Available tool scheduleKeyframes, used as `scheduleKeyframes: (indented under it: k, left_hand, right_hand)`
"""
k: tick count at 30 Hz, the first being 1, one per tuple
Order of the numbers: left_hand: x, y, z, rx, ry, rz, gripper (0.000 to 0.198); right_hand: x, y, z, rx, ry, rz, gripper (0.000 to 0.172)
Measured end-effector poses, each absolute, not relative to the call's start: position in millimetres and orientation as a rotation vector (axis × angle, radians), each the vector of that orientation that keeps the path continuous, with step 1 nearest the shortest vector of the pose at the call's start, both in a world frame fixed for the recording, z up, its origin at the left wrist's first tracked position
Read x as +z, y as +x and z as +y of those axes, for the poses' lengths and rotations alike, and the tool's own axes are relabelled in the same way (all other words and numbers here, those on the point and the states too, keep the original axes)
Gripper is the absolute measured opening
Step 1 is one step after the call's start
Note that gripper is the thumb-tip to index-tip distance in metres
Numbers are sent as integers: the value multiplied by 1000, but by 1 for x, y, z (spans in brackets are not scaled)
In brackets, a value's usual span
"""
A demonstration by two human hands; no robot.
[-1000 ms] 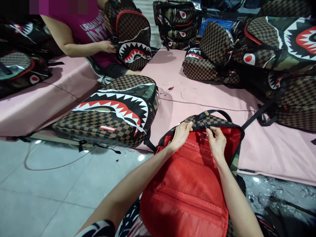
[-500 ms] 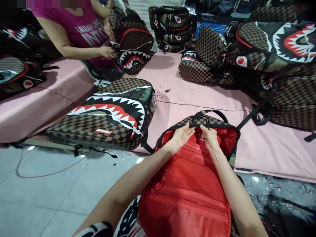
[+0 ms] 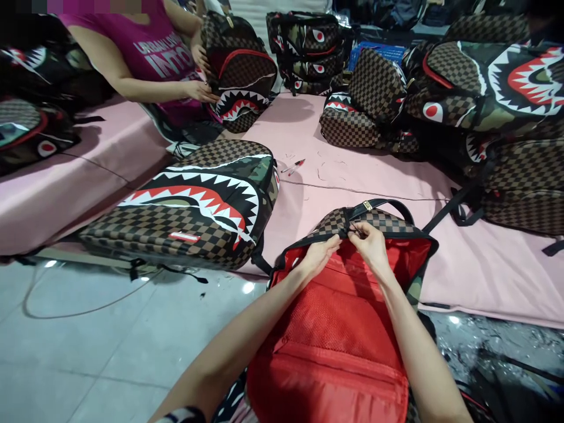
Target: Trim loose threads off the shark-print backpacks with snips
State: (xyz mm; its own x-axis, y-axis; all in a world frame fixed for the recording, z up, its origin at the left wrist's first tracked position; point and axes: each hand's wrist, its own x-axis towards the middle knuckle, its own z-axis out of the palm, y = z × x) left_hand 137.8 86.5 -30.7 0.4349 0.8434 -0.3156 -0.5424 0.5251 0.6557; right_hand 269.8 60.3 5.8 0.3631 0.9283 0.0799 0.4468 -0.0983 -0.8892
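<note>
An open backpack [image 3: 339, 329] with a red lining and a brown checkered outside lies in front of me, partly on the pink table. Both my hands are at its top rim, just under the black carry handle [image 3: 379, 204]. My left hand [image 3: 319, 254] pinches the rim edge with curled fingers. My right hand [image 3: 369, 244] is closed beside it, its fingertips pinched on a small part at the rim that I cannot make out. The two hands almost touch.
A closed shark-mouth backpack [image 3: 194, 202] lies left of mine. Several more backpacks [image 3: 467, 100] are piled at the back right. Across the pink table [image 3: 484, 264], a person in a magenta shirt [image 3: 152, 50] handles another backpack [image 3: 240, 73]. Pens [image 3: 294, 167] lie mid-table. Grey tiled floor [image 3: 88, 341] spreads left.
My hands have drawn together at the top rim, the right one shifting left and up towards the handle. The rim is pulled slightly higher.
</note>
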Motion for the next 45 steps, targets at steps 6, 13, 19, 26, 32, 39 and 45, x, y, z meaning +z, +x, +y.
scheduleKeyframes:
  k: [6,13,19,26,32,39,45]
  left_hand:
    - [-35,137,88,868,546,593,28]
    - [-30,138,88,868,523,633,18]
    - [-23,140,89,871,545,701,16]
    - [0,131,85,543,1575,1156,32]
    - [24,153,105,560,2837,1116,28]
    - [22,173,115,495,2465,1296,17]
    - [22,179,123,497,1933,1457,16]
  right_hand:
    - [-5,275,52,739,-1522,-1067,26]
    - [-6,278,52,431,-1731,-1064,22]
    - [-17,294,34,299,-1727,-932,25]
    - [-30,298,40,374,-1755,-955,27]
    - [-29,301,44,396,-1785,-954,29]
    - [-28,304,40,402,-1847,-967,28]
    - [-9,293,27,145,-2073,-1110,43]
